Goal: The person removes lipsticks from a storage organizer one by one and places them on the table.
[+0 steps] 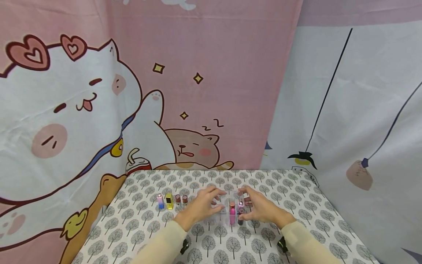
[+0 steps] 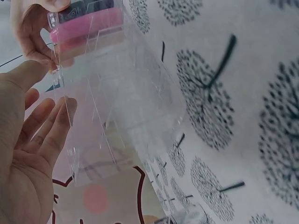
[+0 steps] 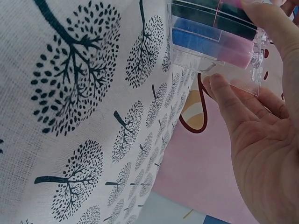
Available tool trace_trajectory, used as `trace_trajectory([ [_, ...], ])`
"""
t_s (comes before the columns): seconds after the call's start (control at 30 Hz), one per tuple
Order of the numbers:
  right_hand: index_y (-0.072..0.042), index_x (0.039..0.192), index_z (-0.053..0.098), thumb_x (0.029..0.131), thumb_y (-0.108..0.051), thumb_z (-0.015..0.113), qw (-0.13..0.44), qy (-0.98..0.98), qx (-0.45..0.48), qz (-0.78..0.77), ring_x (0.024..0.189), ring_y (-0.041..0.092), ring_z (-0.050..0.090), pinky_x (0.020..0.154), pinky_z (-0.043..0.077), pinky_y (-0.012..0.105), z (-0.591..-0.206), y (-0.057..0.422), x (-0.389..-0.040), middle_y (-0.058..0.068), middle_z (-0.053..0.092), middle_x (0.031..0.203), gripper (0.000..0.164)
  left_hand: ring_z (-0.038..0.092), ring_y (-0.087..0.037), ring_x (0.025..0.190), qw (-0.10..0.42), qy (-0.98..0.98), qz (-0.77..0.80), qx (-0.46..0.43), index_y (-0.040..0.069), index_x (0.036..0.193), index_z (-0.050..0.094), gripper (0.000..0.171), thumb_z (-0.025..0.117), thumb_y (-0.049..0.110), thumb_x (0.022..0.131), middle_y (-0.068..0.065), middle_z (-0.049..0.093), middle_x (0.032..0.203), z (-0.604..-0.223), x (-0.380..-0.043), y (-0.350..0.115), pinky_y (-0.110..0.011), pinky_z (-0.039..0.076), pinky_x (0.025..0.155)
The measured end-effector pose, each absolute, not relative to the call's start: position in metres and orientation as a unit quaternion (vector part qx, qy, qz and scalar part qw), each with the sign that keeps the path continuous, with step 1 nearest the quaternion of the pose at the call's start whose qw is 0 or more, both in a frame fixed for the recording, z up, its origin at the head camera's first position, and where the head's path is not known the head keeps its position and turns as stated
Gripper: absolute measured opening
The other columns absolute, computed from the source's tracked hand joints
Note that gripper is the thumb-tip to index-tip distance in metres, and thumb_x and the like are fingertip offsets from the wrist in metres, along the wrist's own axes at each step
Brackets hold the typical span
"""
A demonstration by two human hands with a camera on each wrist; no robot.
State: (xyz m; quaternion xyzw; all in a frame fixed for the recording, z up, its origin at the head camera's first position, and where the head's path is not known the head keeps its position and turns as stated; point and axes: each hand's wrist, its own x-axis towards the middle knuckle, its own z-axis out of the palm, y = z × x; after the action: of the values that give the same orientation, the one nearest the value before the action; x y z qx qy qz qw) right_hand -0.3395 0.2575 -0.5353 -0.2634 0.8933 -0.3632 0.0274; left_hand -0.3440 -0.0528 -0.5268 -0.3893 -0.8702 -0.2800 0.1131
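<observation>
A clear plastic organizer [image 1: 216, 220] with compartments sits on the cloth between my two hands. In its right part lie a bright pink tube [image 1: 232, 215], a dark tube [image 3: 215, 17] and a blue-and-pink tube [image 3: 212, 43], which look like lipsticks. My left hand [image 1: 205, 202] curves loosely about the organizer's left part, its thumb apart from the fingers and the fingertips at the clear wall. With my right hand [image 1: 260, 206] I grip the organizer's right end, thumb at the front by the dark tube and fingers on the far side. The left compartments show no tubes.
Left of the organizer stand a purple-and-blue tube [image 1: 160, 201], a yellow tube [image 1: 169, 201] and two brown-topped tubes [image 1: 178, 199]. A tree-patterned cloth [image 1: 132, 227] covers the table. Behind it hangs a pink curtain [image 1: 230, 91] with cartoon cats.
</observation>
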Motion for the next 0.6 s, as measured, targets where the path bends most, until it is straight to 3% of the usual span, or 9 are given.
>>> trace_trajectory([
  [0.17,-0.007,0.164,0.049,0.087,-0.032,0.106,0.027,0.893,-0.264,-0.364,0.140,0.049,0.074,0.114,0.069,0.052,-0.534,0.258,-0.339,0.024,0.061,0.164,0.099,0.081,-0.024,0.117,0.111,-0.872,-0.266,-0.394,0.011,0.151,0.073,0.048,0.088,0.022,0.106,-0.007,0.078,0.136,-0.527,-0.347,-0.042,-0.022,0.070,0.099],
  [0.6,-0.007,0.167,0.046,0.088,-0.031,0.105,0.032,0.891,-0.267,-0.366,0.142,0.049,0.073,0.115,0.069,0.050,-0.534,0.258,-0.338,0.025,0.059,0.166,0.101,0.082,-0.019,0.113,0.068,-0.874,-0.286,-0.386,0.006,0.143,0.077,0.041,0.088,0.015,0.105,-0.010,0.081,0.134,-0.533,-0.355,-0.022,-0.021,0.071,0.096],
])
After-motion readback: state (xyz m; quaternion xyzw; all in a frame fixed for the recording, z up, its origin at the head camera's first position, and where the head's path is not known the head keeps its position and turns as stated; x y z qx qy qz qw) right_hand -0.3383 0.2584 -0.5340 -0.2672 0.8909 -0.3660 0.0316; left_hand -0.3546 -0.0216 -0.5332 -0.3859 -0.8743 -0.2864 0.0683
